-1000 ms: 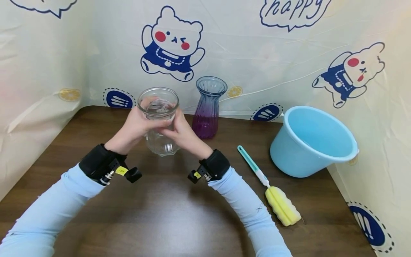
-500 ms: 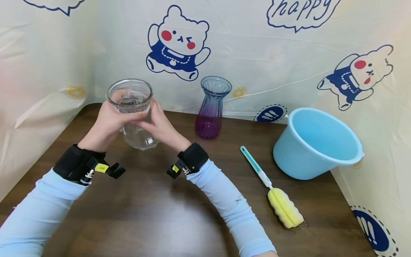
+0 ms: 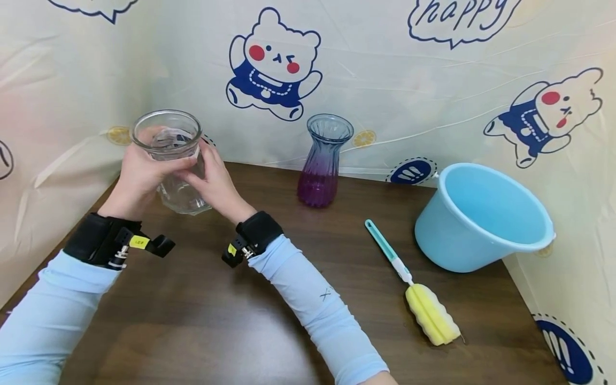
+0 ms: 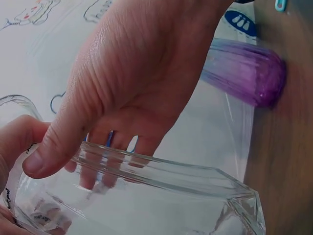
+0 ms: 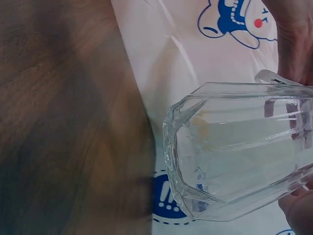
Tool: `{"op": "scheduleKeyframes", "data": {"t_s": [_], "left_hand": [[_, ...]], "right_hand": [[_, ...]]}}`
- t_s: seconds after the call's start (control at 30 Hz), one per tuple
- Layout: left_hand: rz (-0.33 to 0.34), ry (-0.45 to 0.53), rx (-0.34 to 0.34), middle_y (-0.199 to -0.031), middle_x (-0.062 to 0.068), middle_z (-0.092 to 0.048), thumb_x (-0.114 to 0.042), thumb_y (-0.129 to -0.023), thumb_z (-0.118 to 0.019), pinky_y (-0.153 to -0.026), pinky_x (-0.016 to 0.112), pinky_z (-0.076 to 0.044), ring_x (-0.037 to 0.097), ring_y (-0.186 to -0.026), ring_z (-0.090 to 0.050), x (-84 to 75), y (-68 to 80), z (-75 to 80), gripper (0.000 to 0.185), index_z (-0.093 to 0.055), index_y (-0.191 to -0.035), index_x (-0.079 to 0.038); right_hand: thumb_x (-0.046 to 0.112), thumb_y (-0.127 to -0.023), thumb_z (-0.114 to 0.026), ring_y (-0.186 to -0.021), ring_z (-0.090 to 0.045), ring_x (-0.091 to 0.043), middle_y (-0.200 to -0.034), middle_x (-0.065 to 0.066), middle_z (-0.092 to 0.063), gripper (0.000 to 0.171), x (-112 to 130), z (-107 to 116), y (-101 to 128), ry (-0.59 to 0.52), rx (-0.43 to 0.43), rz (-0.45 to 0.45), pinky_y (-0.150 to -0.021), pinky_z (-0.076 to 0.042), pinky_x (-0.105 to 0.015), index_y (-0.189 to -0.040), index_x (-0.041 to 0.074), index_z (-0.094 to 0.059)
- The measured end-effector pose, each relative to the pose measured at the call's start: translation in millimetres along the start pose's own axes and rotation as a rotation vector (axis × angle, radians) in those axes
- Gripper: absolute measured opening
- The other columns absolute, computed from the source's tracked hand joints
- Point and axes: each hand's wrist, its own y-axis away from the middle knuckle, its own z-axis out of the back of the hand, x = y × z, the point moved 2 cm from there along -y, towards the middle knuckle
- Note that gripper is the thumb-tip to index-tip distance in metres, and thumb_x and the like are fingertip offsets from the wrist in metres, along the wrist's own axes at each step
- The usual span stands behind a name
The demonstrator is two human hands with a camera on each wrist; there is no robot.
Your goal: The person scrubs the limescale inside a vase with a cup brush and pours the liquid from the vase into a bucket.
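Observation:
A clear, faceted glass vase [image 3: 183, 193] with a wide round rim is held upright at the far left, between both hands in the head view. My left hand [image 3: 136, 175] grips its left side near the neck, thumb across the front. On the other side my right hand [image 3: 216, 184] holds it, the thumb tip meeting the left thumb. The left wrist view shows the right hand [image 4: 132, 73] with fingers behind the glass. In the right wrist view the vase's base [image 5: 178, 152] appears off the table, with the wall sheet behind it.
A blue-to-purple glass vase [image 3: 320, 166] stands at the back middle. A yellow sponge bottle brush [image 3: 430, 313] with a teal handle lies right of centre. Beyond it is a light-blue bucket [image 3: 447, 230], by the printed sheet [image 3: 375, 69]. The dark wooden table [image 3: 202, 321] ends at the sheet.
Both hands have carried the clear vase leftward and slightly back, away from the purple vase. The camera view has turned a little left. The brush and bucket lie as before.

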Motion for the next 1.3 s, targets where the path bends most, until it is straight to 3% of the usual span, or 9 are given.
{"op": "scheduleKeyframes", "data": {"t_s": [0.23,0.47,0.63,0.9,1.1,1.3], "left_hand": [[0.009,-0.072,-0.053,-0.113,-0.001,-0.046,0.013,-0.065,-0.072,-0.077,0.014,-0.035,0.012,-0.103,-0.041,6.7,-2.2,11.2,0.059,-0.047,-0.112,-0.012],[0.033,0.038,-0.100,-0.118,0.000,-0.044,0.018,-0.065,-0.070,-0.082,0.014,-0.036,0.012,-0.108,-0.040,11.9,-0.6,29.1,0.074,-0.040,-0.127,-0.010],[0.050,-0.010,-0.141,-0.120,-0.001,-0.043,0.015,-0.065,-0.071,-0.082,0.013,-0.035,0.011,-0.110,-0.038,14.7,2.5,40.7,0.079,-0.037,-0.131,-0.013],[0.114,0.019,-0.221,-0.121,-0.002,-0.045,0.016,-0.063,-0.073,-0.091,0.016,-0.033,0.010,-0.111,-0.040,27.2,4.4,53.9,0.082,-0.037,-0.132,-0.012],[0.162,-0.027,-0.251,-0.133,0.000,-0.038,0.011,-0.065,-0.074,-0.104,0.021,-0.024,0.013,-0.123,-0.033,38.7,7.2,63.9,0.086,-0.032,-0.136,-0.013],[0.173,-0.096,-0.252,-0.137,0.001,-0.036,0.006,-0.067,-0.076,-0.106,0.023,-0.020,0.013,-0.124,-0.032,48.0,7.7,71.2,0.085,-0.031,-0.138,-0.011]], "right_hand": [[0.028,-0.092,-0.054,-0.134,-0.016,-0.009,-0.150,-0.005,-0.018,0.070,-1.9,-17.9,-1.3,0.037,0.001,-0.048,-0.105,-0.022,-0.022,-0.146,0.010,-0.012],[0.021,-0.095,-0.048,-0.135,-0.016,-0.009,-0.150,-0.008,-0.018,0.064,-4.4,-35.0,-0.4,0.182,0.078,-0.014,-0.104,-0.016,-0.015,-0.145,0.005,-0.010],[0.019,-0.096,-0.044,-0.135,-0.012,-0.005,-0.151,-0.004,-0.014,0.060,-7.7,-47.3,-0.7,0.238,0.129,-0.013,-0.103,-0.012,-0.010,-0.145,0.006,-0.012],[0.009,-0.095,-0.045,-0.137,-0.007,-0.011,-0.152,-0.011,-0.008,0.062,-17.8,-66.6,2.5,0.205,0.189,0.026,-0.105,-0.007,-0.014,-0.144,0.001,-0.008],[0.013,-0.097,-0.041,-0.135,0.003,-0.005,-0.152,-0.005,0.004,0.064,-25.3,-79.2,9.1,0.167,0.309,-0.056,-0.104,-0.006,-0.011,-0.145,0.005,0.000],[0.014,-0.097,-0.041,-0.134,0.006,-0.003,-0.152,-0.004,0.004,0.064,-29.4,-83.2,11.9,0.183,0.376,-0.085,-0.103,-0.005,-0.009,-0.145,0.005,0.000]]}}
